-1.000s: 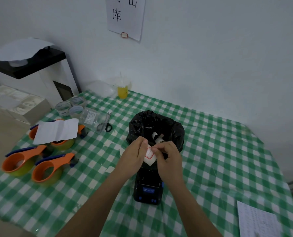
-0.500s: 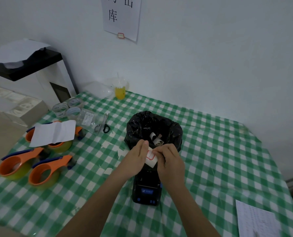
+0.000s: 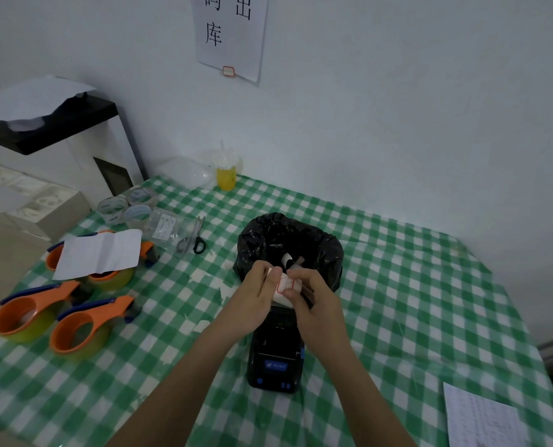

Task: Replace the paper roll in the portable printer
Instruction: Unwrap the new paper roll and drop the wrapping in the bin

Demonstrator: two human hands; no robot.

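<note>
A black portable printer [image 3: 276,353] with blue buttons lies on the green checked table, its far end hidden under my hands. My left hand [image 3: 257,296] and my right hand [image 3: 314,301] meet just above that end. Between their fingertips they pinch a white paper label roll [image 3: 285,285] with red-framed labels. Right behind my hands stands a small bin lined with a black bag [image 3: 327,253]. A used paper core [image 3: 288,260] lies inside it.
Three orange tape dispensers [image 3: 75,321] sit at the left, one under a white sheet [image 3: 101,253]. Scissors [image 3: 193,240], clear tape rolls [image 3: 130,206] and a yellow drink cup [image 3: 226,171] lie further back. A printed sheet [image 3: 485,417] lies at the right front corner.
My hands stay together on the label roll over the printer, with the fingers shifting a little. The camera has tilted slightly.
</note>
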